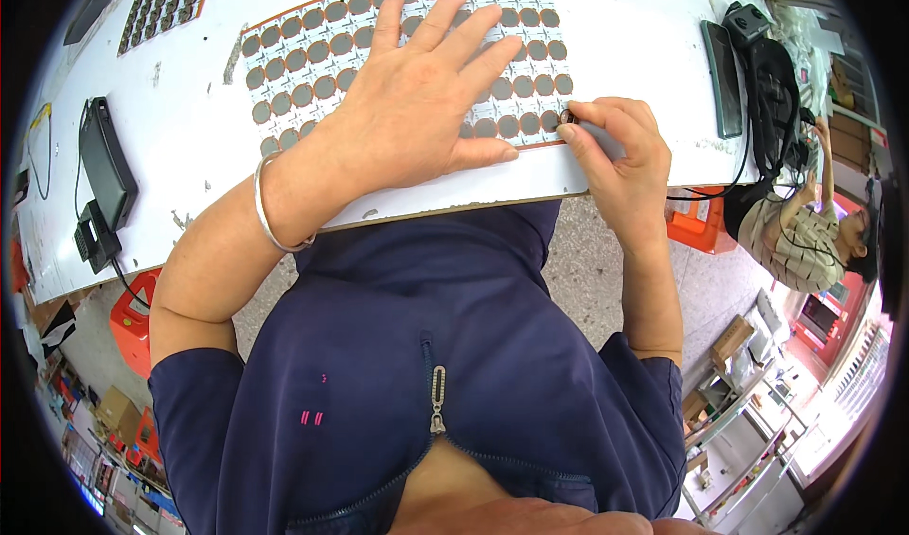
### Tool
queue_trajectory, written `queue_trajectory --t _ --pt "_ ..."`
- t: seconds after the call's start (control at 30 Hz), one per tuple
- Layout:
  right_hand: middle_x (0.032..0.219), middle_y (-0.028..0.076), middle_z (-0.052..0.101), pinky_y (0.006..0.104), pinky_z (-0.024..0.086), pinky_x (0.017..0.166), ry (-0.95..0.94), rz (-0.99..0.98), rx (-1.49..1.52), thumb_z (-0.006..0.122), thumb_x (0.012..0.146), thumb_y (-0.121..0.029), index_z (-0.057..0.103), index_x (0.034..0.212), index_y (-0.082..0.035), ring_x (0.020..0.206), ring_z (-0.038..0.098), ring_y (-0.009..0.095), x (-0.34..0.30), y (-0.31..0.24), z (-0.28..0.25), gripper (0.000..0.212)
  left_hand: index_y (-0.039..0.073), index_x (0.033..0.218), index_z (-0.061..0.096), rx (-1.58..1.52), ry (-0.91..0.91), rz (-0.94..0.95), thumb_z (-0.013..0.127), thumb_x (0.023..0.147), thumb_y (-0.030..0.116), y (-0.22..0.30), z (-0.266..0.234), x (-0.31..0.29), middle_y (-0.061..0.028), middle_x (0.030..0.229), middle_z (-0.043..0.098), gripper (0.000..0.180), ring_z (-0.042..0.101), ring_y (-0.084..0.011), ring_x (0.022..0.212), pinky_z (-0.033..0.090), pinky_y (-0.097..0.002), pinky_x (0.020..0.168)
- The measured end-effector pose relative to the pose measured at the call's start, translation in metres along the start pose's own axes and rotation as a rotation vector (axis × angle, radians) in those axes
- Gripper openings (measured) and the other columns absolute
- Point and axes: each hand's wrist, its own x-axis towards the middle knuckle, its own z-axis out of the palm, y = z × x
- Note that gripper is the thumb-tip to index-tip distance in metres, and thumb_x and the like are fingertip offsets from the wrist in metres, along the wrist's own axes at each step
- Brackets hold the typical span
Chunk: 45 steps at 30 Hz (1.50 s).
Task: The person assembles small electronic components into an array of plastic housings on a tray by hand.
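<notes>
A white sheet (pixel 331 40) with an orange edge lies on the white table, set with rows of round grey discs. My left hand (pixel 417 90) rests flat on the sheet, fingers spread, covering many of its discs. At the sheet's near right corner, my right hand (pixel 620 142) pinches a small dark round disc (pixel 567 116) between thumb and forefinger. That disc is at the end of the nearest row, and I cannot tell whether it is still attached to the sheet.
A second sheet of discs (pixel 166 7) lies at the far left. A black device (pixel 107 164) sits at the left edge. At right are a phone (pixel 722 79), a black bag with cables (pixel 772 99) and an orange stool (pixel 701 222). Another person (pixel 800 241) is beyond.
</notes>
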Motion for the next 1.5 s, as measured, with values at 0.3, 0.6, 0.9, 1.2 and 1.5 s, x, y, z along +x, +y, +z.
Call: queue_trajectory --t 0.3,0.6,0.9,1.2,1.5 --pt "0.091 0.009 0.069 0.0343 0.053 0.074 0.021 0.018 -0.008 0.081 0.078 -0.006 0.072 0.096 -0.001 0.084 0.064 0.024 0.0 -0.003 0.004 0.021 0.01 0.146 0.05 0.005 -0.003 0.015 0.078 0.075 0.055 -0.001 -0.004 0.004 -0.0172 0.153 0.043 0.088 0.031 -0.0386 0.146 0.019 -0.0659 0.117" --pt "0.099 0.013 0.072 0.0348 0.055 0.076 -0.121 -0.028 -0.009 0.073 0.084 -0.004 0.073 0.105 -0.003 0.088 0.068 0.026 0.071 -0.007 -0.009 0.021 0.006 0.146 0.05 -0.037 -0.03 -0.014 0.075 0.077 0.059 -0.002 -0.006 -0.003 -0.0201 0.153 0.042 0.09 0.028 -0.0432 0.147 0.017 -0.0705 0.114" --pt "0.109 0.009 0.071 0.0308 0.054 0.084 0.014 -0.353 -0.142 0.069 0.092 -0.013 0.072 0.114 -0.006 0.089 0.067 0.024 0.205 0.044 0.064 0.023 0.007 0.143 0.052 -0.112 -0.003 -0.008 0.079 0.075 0.055 0.0 -0.006 -0.001 -0.0202 0.151 0.042 0.087 0.029 -0.0434 0.146 0.019 -0.0703 0.114" --pt "0.102 0.02 0.071 0.0413 0.053 0.084 0.086 -0.224 -0.156 0.068 0.087 -0.01 0.075 0.107 -0.004 0.093 0.069 0.033 0.191 0.038 0.053 0.022 0.007 0.143 0.052 -0.132 0.004 -0.008 0.08 0.074 0.052 -0.003 -0.005 0.0 -0.02 0.151 0.044 0.087 0.03 -0.0429 0.146 0.017 -0.0702 0.114" --pt "0.08 0.001 0.07 0.0214 0.051 0.062 -0.298 0.455 0.586 0.068 0.093 -0.009 0.071 0.105 0.0 0.072 0.066 0.008 0.076 0.013 -0.019 0.015 0.008 0.145 0.05 -0.075 -0.014 -0.021 0.081 0.074 0.051 -0.001 -0.004 -0.001 -0.0186 0.153 0.042 0.088 0.03 -0.0399 0.147 0.018 -0.067 0.116"
